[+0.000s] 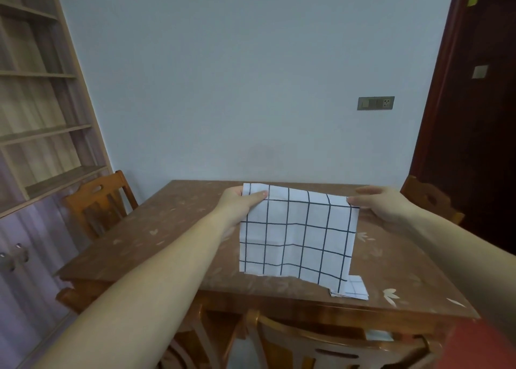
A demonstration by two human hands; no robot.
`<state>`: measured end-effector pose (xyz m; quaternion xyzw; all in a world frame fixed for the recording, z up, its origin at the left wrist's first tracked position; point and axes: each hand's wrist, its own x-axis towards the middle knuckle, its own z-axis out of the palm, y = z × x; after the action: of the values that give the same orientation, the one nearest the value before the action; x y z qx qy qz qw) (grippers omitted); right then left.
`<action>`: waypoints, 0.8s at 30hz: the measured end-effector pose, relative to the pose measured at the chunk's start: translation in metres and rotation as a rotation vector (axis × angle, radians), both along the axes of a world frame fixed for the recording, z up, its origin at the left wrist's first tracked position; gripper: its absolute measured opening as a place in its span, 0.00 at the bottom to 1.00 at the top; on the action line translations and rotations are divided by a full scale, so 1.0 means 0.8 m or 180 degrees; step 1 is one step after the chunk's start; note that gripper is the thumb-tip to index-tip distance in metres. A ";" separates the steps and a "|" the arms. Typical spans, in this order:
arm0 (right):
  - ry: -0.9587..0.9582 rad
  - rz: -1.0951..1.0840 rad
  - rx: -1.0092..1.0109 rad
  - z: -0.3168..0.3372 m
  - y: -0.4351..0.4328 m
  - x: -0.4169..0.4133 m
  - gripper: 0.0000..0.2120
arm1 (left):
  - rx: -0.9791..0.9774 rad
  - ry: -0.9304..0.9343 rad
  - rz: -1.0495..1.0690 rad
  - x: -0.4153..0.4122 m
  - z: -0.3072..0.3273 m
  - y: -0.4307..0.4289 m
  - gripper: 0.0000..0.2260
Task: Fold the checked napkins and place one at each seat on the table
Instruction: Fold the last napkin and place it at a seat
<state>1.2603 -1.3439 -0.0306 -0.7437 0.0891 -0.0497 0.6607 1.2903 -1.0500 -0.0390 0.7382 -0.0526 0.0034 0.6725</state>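
The left hand (240, 201) was found pinching the upper left corner of the white cloth napkin with dark grid lines (298, 234), the thumb laid across its front face. The right hand (382, 203) was found gripping the upper right corner between thumb and fingers. The napkin was held clear above the brown wooden table with pale leaf markings (156, 229), hanging as one open sheet.

Three risks were judged:
- **Slipped grip:** Only the corners were held, so a slip at either hand would drop that side and spoil the fold.
- **Mismatched corners:** The top edge was carried slightly slack, so the corners could be mismatched when the sheet is doubled.
- **Disturbed pile:** The lower right corner hung just in front of a small pile of folded checked napkins (354, 289) at the table's near edge. The pile could be brushed and knocked off.

The napkin's face was turned towards the wearer. Its held edge ran left to right and dipped a little to the right. The sheet appeared close to square, so no long axis could be fixed with confidence.
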 end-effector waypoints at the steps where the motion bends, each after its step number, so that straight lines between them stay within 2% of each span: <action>1: -0.0073 -0.0057 0.0060 0.000 0.002 -0.002 0.27 | -0.0005 0.0008 0.0038 0.000 0.000 0.000 0.04; 3: -0.0213 -0.0207 0.0094 0.001 0.006 -0.004 0.27 | -0.0046 0.0044 0.0126 -0.001 0.001 -0.001 0.04; 6: -0.0416 -0.0406 0.0042 0.005 0.009 -0.007 0.22 | -0.0154 0.0125 0.0282 0.001 0.002 -0.002 0.06; 9: -0.0527 -0.0576 0.0100 0.009 0.008 -0.011 0.13 | -0.0313 0.0286 0.0458 0.006 0.001 -0.002 0.14; 11: -0.0586 -0.0623 0.0204 0.013 0.007 -0.015 0.10 | -0.0424 0.0399 0.0596 0.008 0.001 -0.004 0.17; 15: -0.0533 -0.0387 0.0344 0.020 0.003 -0.016 0.10 | -0.0514 0.0398 0.0802 0.006 0.008 -0.004 0.10; 18: -0.0561 -0.0366 0.0318 0.026 0.001 -0.016 0.08 | -0.0601 0.0250 0.0784 0.005 0.013 -0.003 0.19; 19: -0.0560 -0.0403 0.0297 0.027 0.001 -0.015 0.09 | -0.0594 0.0194 0.0708 0.003 0.016 -0.003 0.19; 24: -0.0380 -0.0497 0.0355 0.037 -0.001 -0.020 0.09 | -0.0256 -0.0154 0.0336 -0.011 0.031 -0.001 0.09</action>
<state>1.2442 -1.3448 -0.0011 -0.6923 0.1099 -0.1402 0.6993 1.2816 -1.0508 -0.0144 0.7120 -0.0297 0.0588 0.6991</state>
